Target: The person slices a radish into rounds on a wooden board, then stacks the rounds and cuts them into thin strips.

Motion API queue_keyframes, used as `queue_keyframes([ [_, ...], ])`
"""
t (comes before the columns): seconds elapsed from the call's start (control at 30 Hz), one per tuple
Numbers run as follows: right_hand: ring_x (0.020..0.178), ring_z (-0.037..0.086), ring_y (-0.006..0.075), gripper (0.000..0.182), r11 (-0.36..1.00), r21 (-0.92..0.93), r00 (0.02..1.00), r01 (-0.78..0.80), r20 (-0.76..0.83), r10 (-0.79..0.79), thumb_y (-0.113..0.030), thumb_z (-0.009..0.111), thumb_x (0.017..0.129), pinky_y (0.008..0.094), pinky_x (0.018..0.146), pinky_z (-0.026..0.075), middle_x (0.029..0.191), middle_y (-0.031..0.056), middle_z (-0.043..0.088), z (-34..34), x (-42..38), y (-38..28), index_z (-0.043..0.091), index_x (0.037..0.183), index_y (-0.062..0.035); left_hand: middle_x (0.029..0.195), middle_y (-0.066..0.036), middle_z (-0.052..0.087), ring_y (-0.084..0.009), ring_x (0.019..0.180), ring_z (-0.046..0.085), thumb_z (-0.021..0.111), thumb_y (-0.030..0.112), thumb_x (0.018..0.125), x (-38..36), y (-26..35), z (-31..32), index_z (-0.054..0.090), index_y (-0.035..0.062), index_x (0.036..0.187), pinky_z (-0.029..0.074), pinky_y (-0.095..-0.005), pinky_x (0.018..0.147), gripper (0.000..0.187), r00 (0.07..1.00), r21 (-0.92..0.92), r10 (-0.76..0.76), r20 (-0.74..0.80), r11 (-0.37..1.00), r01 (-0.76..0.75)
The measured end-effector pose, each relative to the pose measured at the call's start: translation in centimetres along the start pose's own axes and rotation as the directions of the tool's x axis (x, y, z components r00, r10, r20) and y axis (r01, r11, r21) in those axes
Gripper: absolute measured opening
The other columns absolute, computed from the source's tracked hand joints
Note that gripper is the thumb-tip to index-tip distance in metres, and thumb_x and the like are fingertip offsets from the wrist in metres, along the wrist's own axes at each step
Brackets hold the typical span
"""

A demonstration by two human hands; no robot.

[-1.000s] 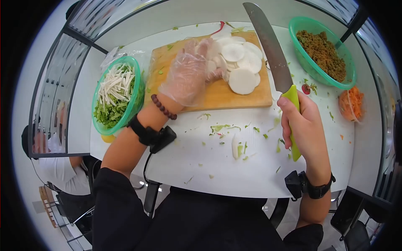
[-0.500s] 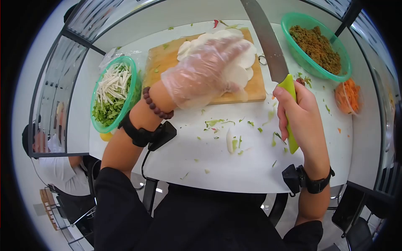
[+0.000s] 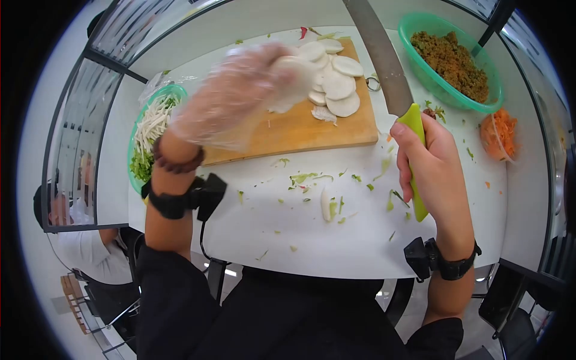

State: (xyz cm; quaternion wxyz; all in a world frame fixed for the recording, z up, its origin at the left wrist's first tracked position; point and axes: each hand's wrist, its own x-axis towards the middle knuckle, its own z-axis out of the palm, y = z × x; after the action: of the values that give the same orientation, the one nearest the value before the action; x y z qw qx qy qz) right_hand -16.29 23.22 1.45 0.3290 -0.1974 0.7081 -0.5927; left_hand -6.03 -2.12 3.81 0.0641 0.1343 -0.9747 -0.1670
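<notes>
My left hand [image 3: 246, 90], in a clear plastic glove and blurred by motion, is closed round some white slices [image 3: 295, 78] above the left part of the wooden cutting board [image 3: 288, 132]. Several round white slices [image 3: 339, 85] lie overlapping at the board's right side. My right hand [image 3: 429, 156], bare, grips the green handle [image 3: 416, 135] of a large knife; its broad blade [image 3: 384, 60] points away from me, just right of the board.
A green basket [image 3: 133, 120] with white strips and chopped greens stands at the left. At the right are a green bowl [image 3: 409, 36] of brown crumbly food and a container of orange shreds [image 3: 498, 135]. Green scraps [image 3: 303, 178] dot the white table [image 3: 270, 228]. A seated person [image 3: 99, 249] is at far left.
My left hand has moved left with some of the white slices, uncovering the others on the board. My right hand and the knife have stayed almost still.
</notes>
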Motion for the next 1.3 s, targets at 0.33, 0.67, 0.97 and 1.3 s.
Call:
queue_keyframes([
  [0.33,0.037,0.038,0.0066,0.02,0.998,-0.052,0.999,-0.038,0.001,0.038,-0.02,0.055,0.095,0.0257,0.036,0.032,0.052,-0.0012,0.045,0.7,-0.2,0.0,0.052,0.087,-0.0021,0.119,-0.021,0.061,-0.0315,0.11,0.059,0.071,0.034,0.085,-5.0,-4.6,0.7,0.052,-0.0002,0.128,0.046,-0.0377,0.094,0.058,0.971,0.185,-0.239,-0.01,0.954,0.237],
  [0.67,0.038,0.039,0.006,0.021,0.995,-0.094,1.0,-0.031,-0.003,0.031,-0.021,0.055,0.096,0.0249,0.037,0.032,0.052,-0.0014,0.045,1.1,0.1,0.4,0.053,0.088,-0.0017,0.111,-0.013,0.066,-0.0291,0.097,0.063,0.079,0.021,0.076,-4.7,-3.9,0.3,0.056,0.0081,0.127,0.049,-0.0368,0.087,0.057,0.956,0.075,-0.261,-0.131,0.959,0.273],
  [0.97,0.041,0.041,0.0052,0.021,0.982,-0.183,0.999,-0.042,0.002,0.044,-0.02,0.058,0.096,0.0247,0.039,0.033,0.053,-0.0024,0.045,1.5,0.2,0.9,0.053,0.087,-0.0012,0.109,-0.014,0.064,-0.0262,0.1,0.061,0.075,0.017,0.08,-5.6,-2.4,1.1,0.054,0.0063,0.129,0.048,-0.0354,0.09,0.054,0.931,0.157,-0.033,-0.365,0.983,0.096],
  [1.3,0.042,0.042,0.0049,0.02,0.979,-0.19,0.997,-0.07,0.004,0.072,-0.019,0.056,0.096,0.0242,0.039,0.033,0.054,-0.0026,0.045,1.6,0.6,1.1,0.054,0.088,-0.0008,0.109,-0.014,0.06,-0.0335,0.1,0.06,0.07,0.017,0.083,-6.9,-0.6,3.6,0.064,0.0093,0.109,0.05,-0.0408,0.084,0.028,0.999,0.053,0.035,0.009,0.998,-0.035],
])
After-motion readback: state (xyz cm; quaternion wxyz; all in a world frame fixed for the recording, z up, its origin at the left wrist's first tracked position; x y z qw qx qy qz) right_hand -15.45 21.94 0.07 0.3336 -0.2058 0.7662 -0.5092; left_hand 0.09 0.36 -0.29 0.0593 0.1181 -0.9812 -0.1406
